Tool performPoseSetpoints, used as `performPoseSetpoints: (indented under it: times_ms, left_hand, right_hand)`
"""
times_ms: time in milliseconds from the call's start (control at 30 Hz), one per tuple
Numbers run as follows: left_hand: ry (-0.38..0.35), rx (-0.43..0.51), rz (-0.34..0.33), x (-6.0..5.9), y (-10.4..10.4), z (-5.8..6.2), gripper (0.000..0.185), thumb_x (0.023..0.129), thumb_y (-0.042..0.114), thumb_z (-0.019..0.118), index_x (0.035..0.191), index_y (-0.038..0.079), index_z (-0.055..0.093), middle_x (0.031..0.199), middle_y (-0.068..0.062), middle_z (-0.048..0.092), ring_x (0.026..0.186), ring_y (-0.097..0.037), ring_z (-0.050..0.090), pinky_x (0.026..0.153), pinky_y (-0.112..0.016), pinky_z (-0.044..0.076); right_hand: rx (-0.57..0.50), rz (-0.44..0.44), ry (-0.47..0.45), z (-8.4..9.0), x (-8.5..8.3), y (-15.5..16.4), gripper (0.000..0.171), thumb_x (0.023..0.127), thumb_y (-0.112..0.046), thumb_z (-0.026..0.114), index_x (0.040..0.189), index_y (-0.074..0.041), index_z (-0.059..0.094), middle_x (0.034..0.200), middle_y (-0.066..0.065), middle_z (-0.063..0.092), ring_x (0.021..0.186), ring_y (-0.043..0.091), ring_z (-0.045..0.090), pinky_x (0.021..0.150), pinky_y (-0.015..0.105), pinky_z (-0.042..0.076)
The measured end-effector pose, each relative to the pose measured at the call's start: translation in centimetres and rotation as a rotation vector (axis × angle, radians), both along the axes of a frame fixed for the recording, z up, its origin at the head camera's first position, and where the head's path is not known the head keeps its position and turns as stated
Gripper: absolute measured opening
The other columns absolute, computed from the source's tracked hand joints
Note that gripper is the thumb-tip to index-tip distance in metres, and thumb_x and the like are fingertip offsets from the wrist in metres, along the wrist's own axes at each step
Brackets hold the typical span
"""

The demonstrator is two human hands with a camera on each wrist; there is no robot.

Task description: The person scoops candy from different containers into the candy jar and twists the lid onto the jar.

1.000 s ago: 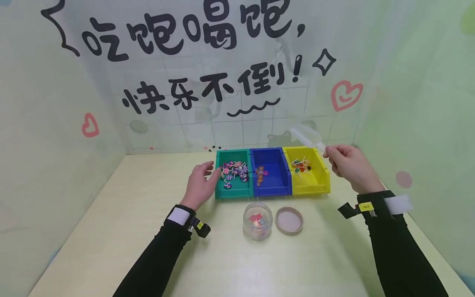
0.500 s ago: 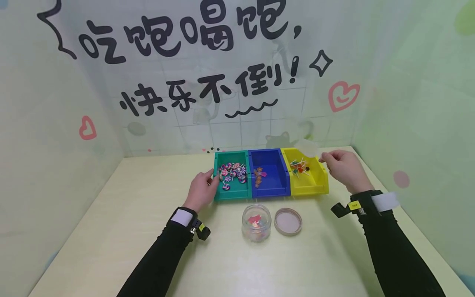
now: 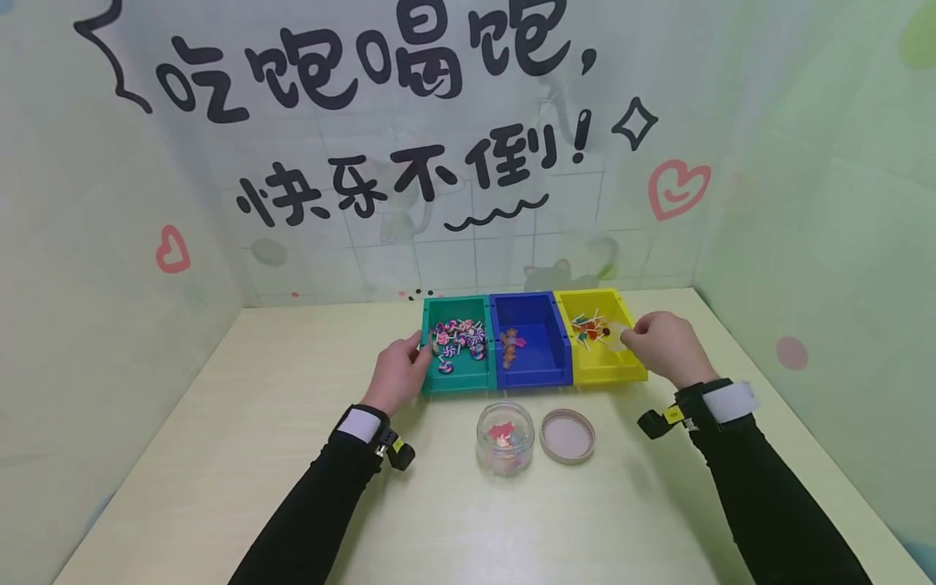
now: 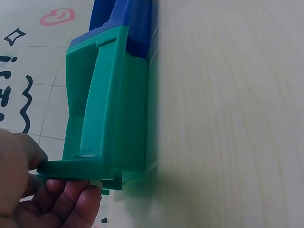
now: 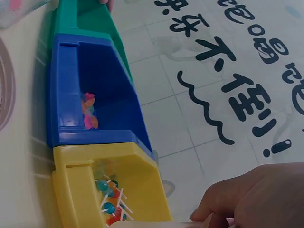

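— At the yellow bin (image 3: 601, 345), what am I holding?

— Your right hand (image 3: 661, 345) pinches a clear scoop (image 3: 620, 336) by its handle, its mouth dipped among the lollipops (image 3: 591, 328). I'd say it sits low to gather them.

— And my left?

— Your left hand (image 3: 400, 374) clasps the green bin (image 3: 457, 351) at its outer wall, likely to stop the joined bins sliding. The left wrist view shows fingers (image 4: 71, 202) curled under the rim; the head view doesn't.

— Anything else?

— From the head view, the open jar (image 3: 505, 437) and lid (image 3: 567, 435) sit just before the blue bin (image 3: 530, 348). My right wrist view shows candy (image 5: 89, 112) in it, but barely any scoop.
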State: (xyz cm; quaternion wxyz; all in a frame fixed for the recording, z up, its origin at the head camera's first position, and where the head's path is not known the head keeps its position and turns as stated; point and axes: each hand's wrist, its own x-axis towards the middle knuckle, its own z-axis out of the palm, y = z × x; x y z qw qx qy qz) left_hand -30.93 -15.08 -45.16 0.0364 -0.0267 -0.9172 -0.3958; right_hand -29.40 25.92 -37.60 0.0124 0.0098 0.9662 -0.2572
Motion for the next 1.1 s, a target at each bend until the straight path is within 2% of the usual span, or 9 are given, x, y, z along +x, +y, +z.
performPoseSetpoints:
  times_ms: [200,267,433,600,800,1100]
  left_hand:
    - [-0.030,0.026,0.001,-0.2,-0.1,-0.1,0.058,0.116,0.028,0.052,0.167,0.003,0.042,0.100,-0.013,0.058,0.084,-0.022,0.053,0.065,-0.028,0.042]
    - [-0.037,0.038,0.001,-0.2,-0.2,-0.2,0.058,0.116,0.029,0.052,0.167,0.005,0.041,0.097,-0.012,0.055,0.083,-0.022,0.052,0.064,-0.027,0.041]
    - [-0.046,0.061,-0.002,-0.3,-0.4,-0.3,0.058,0.116,0.030,0.052,0.168,0.008,0.040,0.093,-0.010,0.054,0.080,-0.021,0.051,0.061,-0.026,0.039]
    - [-0.057,0.074,0.002,-0.3,-0.5,-0.3,0.058,0.116,0.029,0.052,0.168,0.008,0.040,0.093,-0.010,0.055,0.081,-0.021,0.051,0.061,-0.027,0.040]
    - [-0.072,0.077,0.005,-0.3,-0.5,-0.4,0.058,0.116,0.030,0.052,0.169,0.009,0.039,0.093,-0.010,0.056,0.082,-0.022,0.051,0.062,-0.028,0.040]
    - [-0.076,0.080,0.006,-0.5,-0.5,-0.4,0.058,0.116,0.032,0.052,0.169,0.011,0.038,0.096,-0.012,0.059,0.085,-0.023,0.052,0.064,-0.029,0.041]
  right_hand:
    - [0.058,0.002,0.034,-1.7,-0.4,-1.0,0.035,0.107,-0.024,0.057,0.088,0.003,0.069,0.069,0.007,0.054,0.069,0.025,0.056,0.063,0.031,0.043]
    - [0.063,-0.008,0.034,-2.3,-0.6,-1.1,0.036,0.108,-0.024,0.055,0.086,0.002,0.068,0.066,0.006,0.053,0.067,0.024,0.056,0.062,0.031,0.041]
    - [0.057,-0.032,0.017,-3.7,-1.0,-1.0,0.038,0.111,-0.025,0.051,0.094,0.005,0.070,0.071,0.009,0.062,0.069,0.025,0.059,0.061,0.030,0.044]
    - [0.073,-0.025,0.056,-4.5,-1.3,-1.3,0.038,0.113,-0.023,0.052,0.097,0.007,0.070,0.072,0.009,0.058,0.069,0.025,0.056,0.063,0.031,0.043]
    - [0.112,0.011,0.098,-5.4,-1.5,-1.6,0.037,0.113,-0.022,0.055,0.108,0.010,0.071,0.073,0.010,0.058,0.069,0.024,0.055,0.064,0.032,0.042]
    - [0.145,0.039,0.105,-5.8,-1.6,-1.9,0.037,0.114,-0.024,0.055,0.114,0.009,0.072,0.076,0.009,0.059,0.071,0.025,0.056,0.065,0.033,0.042]
